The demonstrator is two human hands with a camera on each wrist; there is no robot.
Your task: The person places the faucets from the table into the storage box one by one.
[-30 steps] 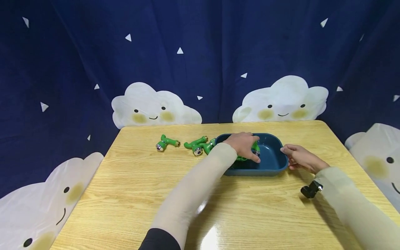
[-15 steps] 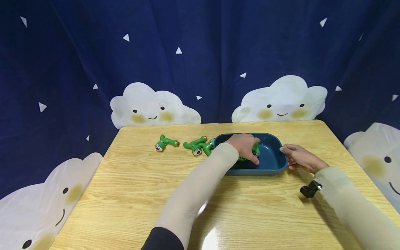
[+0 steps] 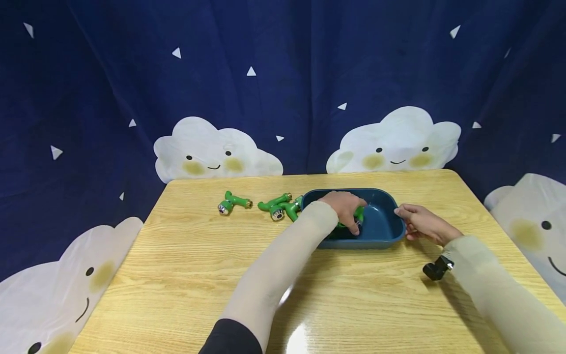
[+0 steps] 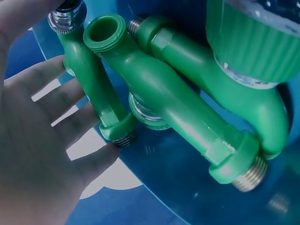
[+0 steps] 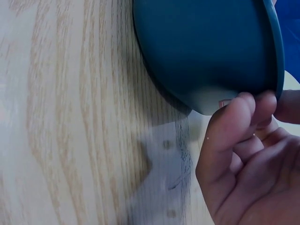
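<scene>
My left hand (image 3: 345, 206) reaches into a dark blue plastic bin (image 3: 384, 223). It holds a green faucet (image 4: 91, 84) with a chrome end, the fingers along one side and the thumb near the chrome end in the left wrist view. Beside that lie a second green faucet (image 4: 159, 93) with a threaded metal end and a third faucet (image 4: 201, 61), overlapping inside the bin. A ribbed green knob (image 4: 258, 42) looms at the upper right there. My right hand (image 3: 424, 223) pinches the bin's right end, its fingertips (image 5: 236, 112) at the rim in the right wrist view.
Left of the bin, more green faucets lie on the wooden table (image 3: 190, 275): one faucet (image 3: 234, 201) apart, another faucet (image 3: 276, 204) close to a third faucet (image 3: 292, 210) at the bin's wall. A dark blue curtain (image 3: 283, 88) with cloud shapes hangs behind.
My left hand has shifted slightly left and down within the bin, its faucet moving with it. The right hand keeps its hold on the bin's rim.
</scene>
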